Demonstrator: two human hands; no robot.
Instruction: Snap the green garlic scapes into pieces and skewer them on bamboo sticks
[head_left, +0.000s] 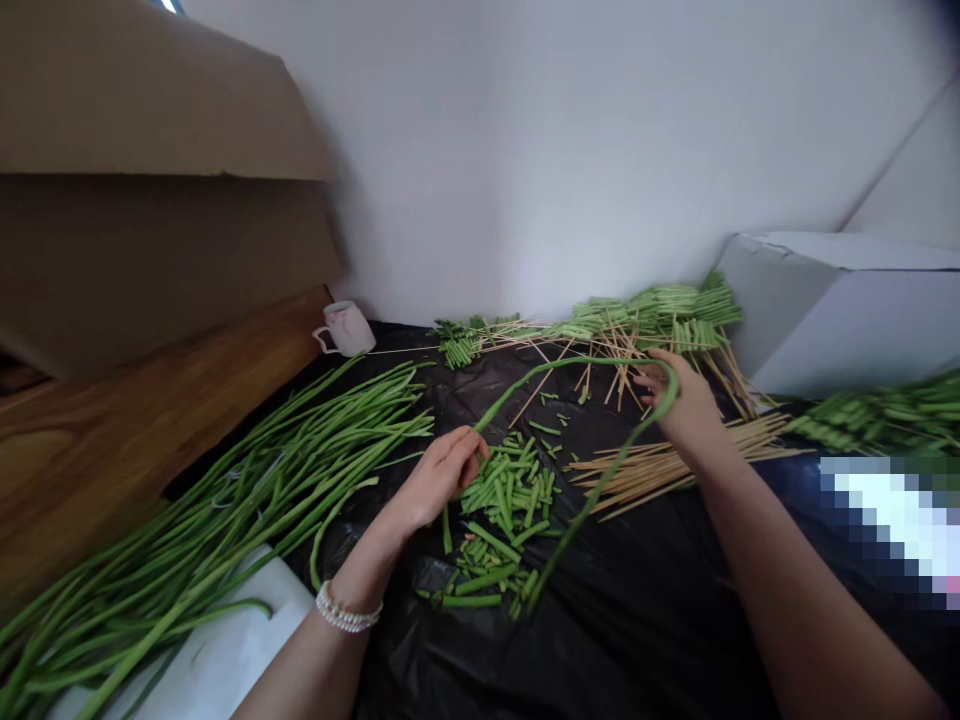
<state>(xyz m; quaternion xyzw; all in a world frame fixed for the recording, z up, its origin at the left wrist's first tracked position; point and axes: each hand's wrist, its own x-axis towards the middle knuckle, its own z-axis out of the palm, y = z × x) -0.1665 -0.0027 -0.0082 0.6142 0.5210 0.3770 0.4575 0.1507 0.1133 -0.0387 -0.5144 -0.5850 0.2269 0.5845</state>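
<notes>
From the head camera, looking down on a low work surface covered by a black plastic sheet (600,630), two bare forearms reach in from the bottom of the frame. Near the center, the left hand (439,477), with a white pearl bracelet (347,607) at its wrist, is curled almost closed around one long, thin green yardlong bean (570,364). The bean arcs up and to the right, where the right hand (682,405) has it hooked in partly bent fingers, then hangs down toward the center. Just below the left hand lies a loose heap of short cut green bean pieces (502,510). A large bundle of uncut green yardlong beans (225,500) fills the lower left, partly on a white board (217,650). Just below the right hand lies a spread of thin bamboo skewers (660,470), and green bean pieces threaded on skewers (645,320) lie in rows at the upper right. A white mug (346,328) sits at the sheet's far left corner.
</notes>
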